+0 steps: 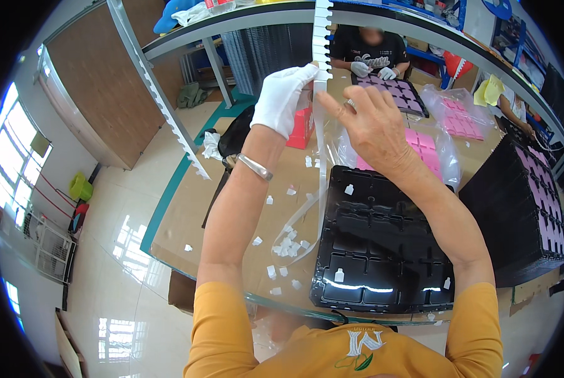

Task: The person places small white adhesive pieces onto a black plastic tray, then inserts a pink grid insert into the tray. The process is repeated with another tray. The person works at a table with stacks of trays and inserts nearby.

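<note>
A long white strip with a notched edge [321,39] hangs from the shelf edge above the table; its lower part is a narrow, translucent band. My left hand [282,101], in a white glove, pinches this strip at its left edge. Bare and wearing a ring, my right hand [376,129] is on the other side, index finger stretched to the strip and other fingers loosely bent; its thumb is hidden. Below it lies a glossy black moulded tray [383,242] bearing a few small white bottle-shaped pieces. Similar white pieces [288,246] lie heaped and scattered on the cardboard-covered table.
A tall stack of black trays with purple pads [515,208] stands at the right. Pink pads [424,148] in clear plastic lie beyond the black tray. Across the table, a gloved person [370,53] handles a purple-padded tray [398,94]. Another notched strip [162,94] hangs at left.
</note>
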A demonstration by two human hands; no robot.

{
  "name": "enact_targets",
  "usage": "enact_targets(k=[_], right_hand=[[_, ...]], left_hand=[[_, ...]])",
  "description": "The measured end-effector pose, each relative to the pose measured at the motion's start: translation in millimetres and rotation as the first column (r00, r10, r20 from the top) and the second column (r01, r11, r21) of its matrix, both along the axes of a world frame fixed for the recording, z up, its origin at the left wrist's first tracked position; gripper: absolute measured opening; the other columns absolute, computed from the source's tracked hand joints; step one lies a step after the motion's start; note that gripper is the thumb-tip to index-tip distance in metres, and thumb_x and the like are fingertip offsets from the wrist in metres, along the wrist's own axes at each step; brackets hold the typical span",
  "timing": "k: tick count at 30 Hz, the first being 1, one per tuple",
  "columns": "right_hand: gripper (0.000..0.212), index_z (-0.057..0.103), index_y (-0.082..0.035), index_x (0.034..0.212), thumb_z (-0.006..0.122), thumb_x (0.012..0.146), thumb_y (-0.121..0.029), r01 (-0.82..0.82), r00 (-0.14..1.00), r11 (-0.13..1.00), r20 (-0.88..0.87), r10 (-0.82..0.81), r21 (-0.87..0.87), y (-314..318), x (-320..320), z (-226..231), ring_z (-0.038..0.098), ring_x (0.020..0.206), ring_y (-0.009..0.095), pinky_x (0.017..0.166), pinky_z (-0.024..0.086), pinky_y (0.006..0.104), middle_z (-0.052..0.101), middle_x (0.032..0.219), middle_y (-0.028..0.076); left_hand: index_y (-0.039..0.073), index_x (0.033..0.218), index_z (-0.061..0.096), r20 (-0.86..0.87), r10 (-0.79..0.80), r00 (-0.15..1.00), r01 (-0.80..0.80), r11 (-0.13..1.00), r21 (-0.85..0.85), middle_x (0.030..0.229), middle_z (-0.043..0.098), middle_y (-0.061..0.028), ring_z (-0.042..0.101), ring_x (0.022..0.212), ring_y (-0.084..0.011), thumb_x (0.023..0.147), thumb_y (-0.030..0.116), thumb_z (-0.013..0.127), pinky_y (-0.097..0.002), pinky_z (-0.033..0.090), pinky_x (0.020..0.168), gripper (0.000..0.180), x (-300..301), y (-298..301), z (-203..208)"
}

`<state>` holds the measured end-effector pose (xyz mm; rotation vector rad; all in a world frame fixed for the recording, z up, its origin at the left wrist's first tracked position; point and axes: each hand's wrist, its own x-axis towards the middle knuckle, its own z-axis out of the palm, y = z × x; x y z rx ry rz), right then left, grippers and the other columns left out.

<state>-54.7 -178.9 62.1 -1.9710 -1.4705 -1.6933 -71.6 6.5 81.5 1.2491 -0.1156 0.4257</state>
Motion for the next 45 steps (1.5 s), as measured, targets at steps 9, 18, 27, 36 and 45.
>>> enact_targets(k=[9, 18, 27, 36, 45], right_hand=[[0.042, 0.068, -0.017, 0.114, 0.068, 0.073, -0.009, -0.019, 0.987, 1.000, -0.157, 0.019, 0.001, 6, 4, -6, 0.054, 0.079, 0.020, 0.068, 0.043, 0.0326, 0.049, 0.085, 0.005], [0.043, 0.068, -0.015, 0.117, 0.069, 0.076, -0.004, -0.257, 0.705, 0.936, -0.616, 0.351, 0.240, -1, -1, 2, 0.059, 0.081, 0.023, 0.069, 0.050, 0.0348, 0.051, 0.086, 0.006], [0.040, 0.071, -0.013, 0.113, 0.069, 0.074, -0.004, -0.125, 0.941, 0.989, -0.307, 0.144, 0.082, 12, -25, -2, 0.056, 0.077, 0.021, 0.066, 0.048, 0.0324, 0.050, 0.086, 0.005], [0.041, 0.068, -0.011, 0.123, 0.049, 0.087, -0.003, -0.153, -0.279, 0.760, -0.765, 0.580, 0.632, 6, -11, 4, 0.053, 0.076, 0.007, 0.069, 0.044, 0.0228, 0.058, 0.094, -0.001], [0.038, 0.064, -0.008, 0.126, 0.055, 0.089, -0.010, -0.096, -0.357, 0.641, -0.627, 0.692, 0.761, -3, -7, -8, 0.053, 0.074, 0.006, 0.069, 0.043, 0.0224, 0.062, 0.094, 0.001]], left_hand=[[-0.004, 0.112, 0.066, -0.032, -0.006, 0.999, 0.004, 0.998, -0.057, 0.102, 0.068, -0.0106, 0.065, 0.092, -0.0180, 0.095, 0.022, 0.064, -0.0317, 0.053, 0.081, 0.031, -43, -21, -39], [-0.003, 0.110, 0.067, 0.058, 0.117, 0.991, -0.118, 0.993, 0.015, 0.098, 0.070, -0.0065, 0.064, 0.086, -0.0108, 0.088, 0.003, 0.066, -0.0241, 0.052, 0.078, 0.022, -53, -28, -38], [-0.003, 0.107, 0.069, 0.049, 0.166, 0.985, -0.167, 0.986, 0.024, 0.095, 0.070, -0.0059, 0.064, 0.082, -0.0099, 0.088, 0.004, 0.066, -0.0225, 0.051, 0.074, 0.021, -66, -29, -33], [0.000, 0.109, 0.070, 0.103, 0.235, 0.967, -0.246, 0.963, 0.110, 0.091, 0.069, -0.0013, 0.059, 0.074, -0.0041, 0.089, 0.009, 0.067, -0.0195, 0.046, 0.063, 0.022, -57, -29, -38], [-0.002, 0.109, 0.069, 0.083, 0.229, 0.970, -0.239, 0.961, 0.139, 0.095, 0.069, -0.0031, 0.061, 0.079, -0.0062, 0.088, 0.005, 0.066, -0.0207, 0.049, 0.066, 0.023, -62, -30, -38]])
